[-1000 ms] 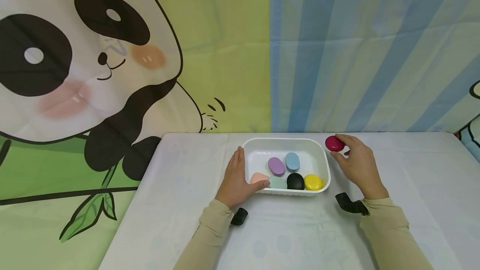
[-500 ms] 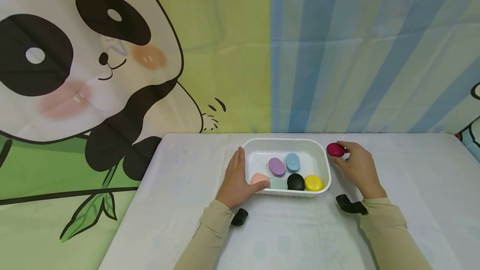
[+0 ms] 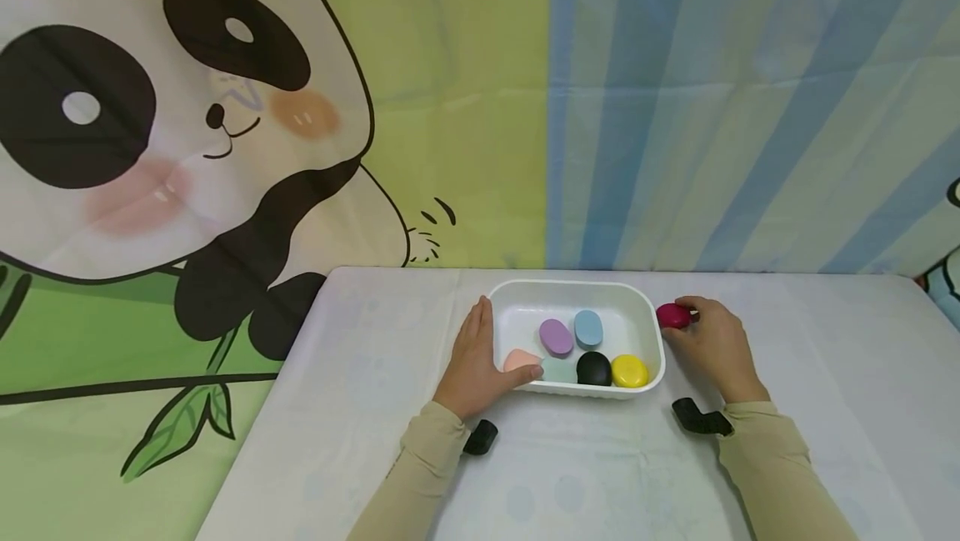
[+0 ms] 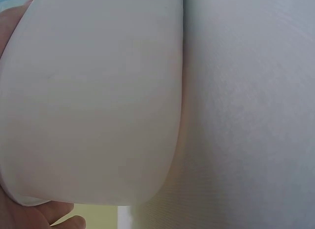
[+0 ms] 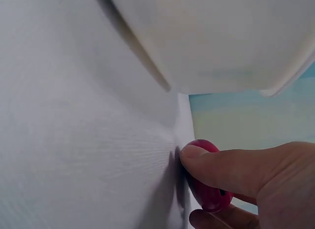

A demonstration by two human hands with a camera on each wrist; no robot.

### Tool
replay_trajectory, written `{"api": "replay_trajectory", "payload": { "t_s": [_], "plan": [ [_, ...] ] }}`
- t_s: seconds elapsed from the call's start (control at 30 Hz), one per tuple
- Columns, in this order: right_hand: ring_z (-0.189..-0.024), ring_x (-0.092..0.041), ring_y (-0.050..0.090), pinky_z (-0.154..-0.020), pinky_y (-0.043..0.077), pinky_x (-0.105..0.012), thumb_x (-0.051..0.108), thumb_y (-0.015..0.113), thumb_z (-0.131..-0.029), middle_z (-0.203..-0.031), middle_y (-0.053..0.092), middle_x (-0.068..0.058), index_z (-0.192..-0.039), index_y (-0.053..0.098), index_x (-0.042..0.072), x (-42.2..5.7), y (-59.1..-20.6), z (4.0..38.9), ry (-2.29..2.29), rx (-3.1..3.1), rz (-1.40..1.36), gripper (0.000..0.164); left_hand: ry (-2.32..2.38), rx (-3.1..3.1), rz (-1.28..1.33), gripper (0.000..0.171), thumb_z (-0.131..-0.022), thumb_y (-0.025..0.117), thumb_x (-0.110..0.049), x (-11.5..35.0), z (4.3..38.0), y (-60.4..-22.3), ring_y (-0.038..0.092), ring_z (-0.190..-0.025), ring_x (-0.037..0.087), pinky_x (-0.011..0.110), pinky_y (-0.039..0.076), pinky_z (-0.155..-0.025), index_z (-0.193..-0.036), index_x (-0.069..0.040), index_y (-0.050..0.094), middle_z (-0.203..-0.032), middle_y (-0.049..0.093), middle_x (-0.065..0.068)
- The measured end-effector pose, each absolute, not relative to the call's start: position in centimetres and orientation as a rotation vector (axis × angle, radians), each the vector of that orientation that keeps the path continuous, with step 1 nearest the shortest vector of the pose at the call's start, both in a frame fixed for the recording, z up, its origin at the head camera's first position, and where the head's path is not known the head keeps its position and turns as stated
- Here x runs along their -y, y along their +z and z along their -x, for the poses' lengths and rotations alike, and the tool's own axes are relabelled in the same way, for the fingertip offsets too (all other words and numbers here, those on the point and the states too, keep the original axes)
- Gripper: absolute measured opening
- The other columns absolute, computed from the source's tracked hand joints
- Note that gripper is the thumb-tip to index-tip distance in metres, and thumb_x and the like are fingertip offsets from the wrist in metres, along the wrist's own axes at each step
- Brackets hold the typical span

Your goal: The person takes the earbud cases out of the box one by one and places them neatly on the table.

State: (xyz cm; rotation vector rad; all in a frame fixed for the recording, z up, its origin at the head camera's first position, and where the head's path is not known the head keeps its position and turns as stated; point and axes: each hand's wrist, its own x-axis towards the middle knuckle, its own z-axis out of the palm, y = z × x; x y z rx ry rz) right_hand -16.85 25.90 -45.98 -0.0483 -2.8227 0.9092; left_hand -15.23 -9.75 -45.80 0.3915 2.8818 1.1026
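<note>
A white rectangular tray holds a purple oval piece, a light blue one, a pink one, a mint one, a black round one and a yellow round one. My left hand holds the tray's left end, fingers along its side and thumb over the front rim. Just outside the right end, my right hand pinches a glossy crimson rounded piece. In the right wrist view it is low at the tabletop, a small dark notch in its edge.
A white cloth covers the table. Behind its back edge hangs a printed curtain with a panda and blue stripes. Black wrist mounts sit at both sleeves.
My right hand has lowered the crimson piece and brought it slightly nearer me, beside the tray's right end. My left hand stays on the tray; the head view has shifted slightly.
</note>
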Motion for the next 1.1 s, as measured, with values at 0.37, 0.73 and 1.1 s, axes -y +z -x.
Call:
{"api": "replay_trajectory", "payload": {
  "t_s": [0.37,0.73,1.1],
  "plan": [
    [-0.090,-0.042,0.055,-0.080,0.052,-0.057,0.016,0.081,-0.083,-0.108,0.060,-0.034,-0.128,0.055,-0.017,-26.0,-46.4,16.9,0.881,2.897,0.060,0.062,1.087,-2.893,-0.403,0.132,-0.074,0.074,-0.073,9.7,15.2,-45.8,0.005,-0.154,0.022,0.044,0.016,-0.122,-0.162,-0.007,0.001,-0.169,0.004,0.009],
    [-0.104,-0.049,0.053,-0.086,0.049,-0.064,0.020,0.080,-0.084,-0.121,0.054,-0.036,-0.134,0.052,-0.011,-25.6,-44.8,16.4,0.840,2.901,0.046,0.065,1.085,-2.893,-0.401,0.132,-0.074,0.074,-0.073,9.7,15.3,-45.8,0.005,-0.154,0.022,0.043,0.016,-0.122,-0.162,-0.006,0.002,-0.169,0.004,0.009],
    [-0.103,-0.049,0.054,-0.085,0.049,-0.065,0.006,0.075,-0.085,-0.121,0.054,-0.037,-0.132,0.057,-0.009,-23.5,-42.3,15.2,0.809,2.751,-0.066,0.053,1.077,-2.895,-0.405,0.131,-0.074,0.074,-0.072,9.7,15.3,-45.8,0.005,-0.154,0.023,0.044,0.015,-0.122,-0.161,-0.006,0.001,-0.169,0.005,0.010]
  ]
}}
